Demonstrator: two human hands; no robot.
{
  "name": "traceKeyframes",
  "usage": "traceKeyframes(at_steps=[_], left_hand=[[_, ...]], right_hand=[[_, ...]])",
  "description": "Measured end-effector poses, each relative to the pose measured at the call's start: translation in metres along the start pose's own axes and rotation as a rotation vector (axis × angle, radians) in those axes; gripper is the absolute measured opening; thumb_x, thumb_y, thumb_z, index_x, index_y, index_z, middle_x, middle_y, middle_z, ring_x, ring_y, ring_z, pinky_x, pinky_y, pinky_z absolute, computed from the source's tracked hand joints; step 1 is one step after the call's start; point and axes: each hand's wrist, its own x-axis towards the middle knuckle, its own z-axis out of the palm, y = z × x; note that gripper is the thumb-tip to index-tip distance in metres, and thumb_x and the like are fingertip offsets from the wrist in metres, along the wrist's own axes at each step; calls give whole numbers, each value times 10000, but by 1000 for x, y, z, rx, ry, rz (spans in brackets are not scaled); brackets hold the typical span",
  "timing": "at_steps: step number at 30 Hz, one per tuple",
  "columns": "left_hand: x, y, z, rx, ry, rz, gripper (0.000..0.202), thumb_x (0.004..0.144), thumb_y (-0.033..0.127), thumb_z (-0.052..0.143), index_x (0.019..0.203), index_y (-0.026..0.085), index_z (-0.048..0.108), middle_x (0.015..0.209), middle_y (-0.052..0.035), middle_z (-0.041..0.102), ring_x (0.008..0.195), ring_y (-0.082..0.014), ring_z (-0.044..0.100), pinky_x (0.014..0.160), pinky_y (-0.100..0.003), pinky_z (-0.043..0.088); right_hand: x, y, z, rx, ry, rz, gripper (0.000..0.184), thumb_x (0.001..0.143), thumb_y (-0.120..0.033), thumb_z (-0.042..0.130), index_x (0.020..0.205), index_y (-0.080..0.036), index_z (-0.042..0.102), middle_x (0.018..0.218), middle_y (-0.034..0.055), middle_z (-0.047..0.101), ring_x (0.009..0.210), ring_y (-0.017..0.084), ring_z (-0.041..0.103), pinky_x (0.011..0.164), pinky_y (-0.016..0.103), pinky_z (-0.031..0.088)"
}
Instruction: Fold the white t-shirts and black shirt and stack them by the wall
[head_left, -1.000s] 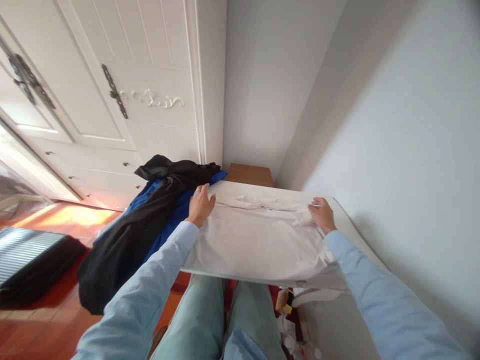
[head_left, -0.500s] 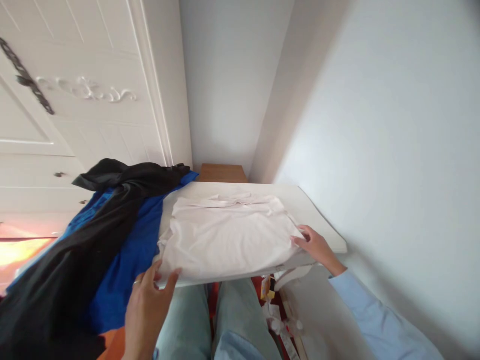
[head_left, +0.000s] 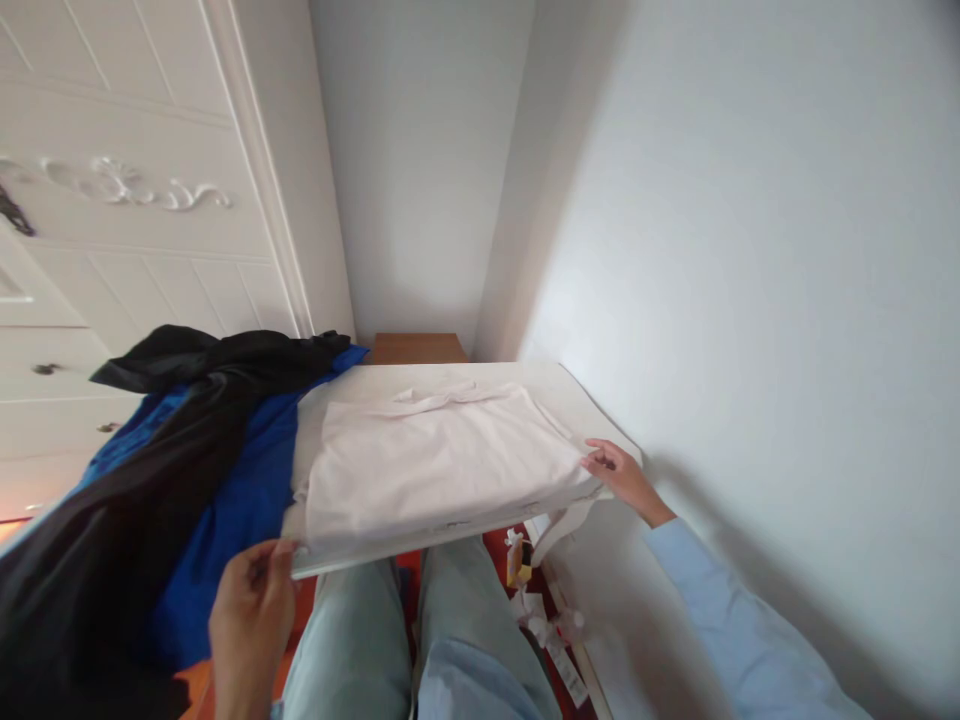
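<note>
A pale, off-white garment (head_left: 435,460) lies spread over a white board-like surface (head_left: 536,375), with a bunched edge along its far side. My left hand (head_left: 251,620) is at the near left corner, thumb and fingers pinched together on the garment's edge. At the right edge, my right hand (head_left: 619,475) pinches the cloth between thumb and fingers. The fabric between both hands lies mostly smooth, with its near edge along the front of the surface.
Black cloth (head_left: 202,430) lies over blue cloth (head_left: 255,470) at the left. Behind them stands a white cabinet (head_left: 165,250). A brown wooden piece (head_left: 418,348) sits beyond the surface. The wall (head_left: 712,300) rises close on the right. Small items (head_left: 519,562) lie below.
The view has shifted right, so things appear further left. My left hand has moved from spread fingers at the near edge to a pinch at the corner. The cloth looks smoother.
</note>
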Motion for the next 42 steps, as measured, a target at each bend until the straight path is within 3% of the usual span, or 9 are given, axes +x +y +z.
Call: traceKeyframes(at_steps=[4, 9, 13, 18, 22, 26, 32, 37, 42], left_hand=[[-6, 16, 11, -44, -71, -42, 780, 662, 750, 600, 1184, 170, 602, 967, -87, 710, 745, -247, 675, 655, -345, 524], [4, 28, 4, 146, -107, 19, 634, 694, 626, 510, 1104, 167, 663, 802, -74, 696, 755, -277, 666, 710, -378, 512], [16, 31, -7, 239, 8, 89, 740, 761, 622, 466, 1352, 182, 537, 966, -108, 714, 839, -321, 684, 741, -438, 531], [39, 76, 18, 208, -50, 367, 713, 786, 644, 517, 1311, 165, 575, 1148, -141, 686, 948, -316, 693, 839, -458, 573], [81, 133, 79, 405, -237, 711, 459, 905, 368, 507, 1287, 144, 625, 1276, -155, 674, 1212, -303, 620, 1079, -435, 462], [123, 159, 127, 755, -541, 715, 435, 873, 265, 625, 1294, 160, 653, 1456, -173, 570, 1390, -339, 486, 1113, -471, 415], [146, 156, 126, 798, -572, 670, 237, 946, 200, 487, 994, 180, 718, 1155, -104, 728, 1132, -253, 655, 978, -346, 477], [150, 170, 129, 777, -414, 645, 326, 1012, 233, 346, 1141, 175, 640, 1231, -111, 698, 1145, -238, 647, 971, -342, 468], [150, 175, 159, 886, -560, 595, 253, 934, 211, 464, 1051, 150, 680, 1131, -173, 724, 1083, -320, 686, 912, -430, 508]], right_hand=[[22, -18, 9, 31, -3, 48, 555, 785, -446, 729, 1258, -174, 627, 1060, 111, 736, 963, 234, 697, 857, 352, 547], [57, -50, 10, 92, -280, 213, 577, 659, -309, 821, 1172, -100, 661, 729, 6, 652, 581, 117, 564, 543, 232, 428], [59, -45, -22, 113, -269, 209, 678, 718, -449, 784, 1296, -135, 621, 661, -39, 582, 434, 55, 358, 419, 210, 235], [48, -21, -38, -99, -246, 212, 586, 766, -436, 724, 1235, -96, 638, 633, -4, 617, 475, 115, 500, 469, 239, 389], [74, -38, 3, -122, -320, -92, 549, 841, -444, 674, 1310, -165, 618, 843, 51, 713, 710, 177, 654, 674, 297, 534], [134, -67, 66, -287, -269, -388, 444, 837, -289, 678, 1273, -204, 662, 1167, 109, 709, 994, 215, 679, 950, 371, 529], [209, -73, 114, -435, -347, -449, 128, 746, -98, 661, 796, -194, 728, 1015, 86, 742, 1038, 233, 683, 996, 347, 496], [224, -64, 115, -388, -273, -443, 209, 917, -224, 528, 1018, -190, 707, 1084, 101, 734, 1040, 228, 664, 970, 362, 493], [222, -58, 123, -460, -403, -432, 181, 758, -246, 724, 929, -185, 710, 1065, 107, 718, 1039, 257, 642, 963, 370, 475]])
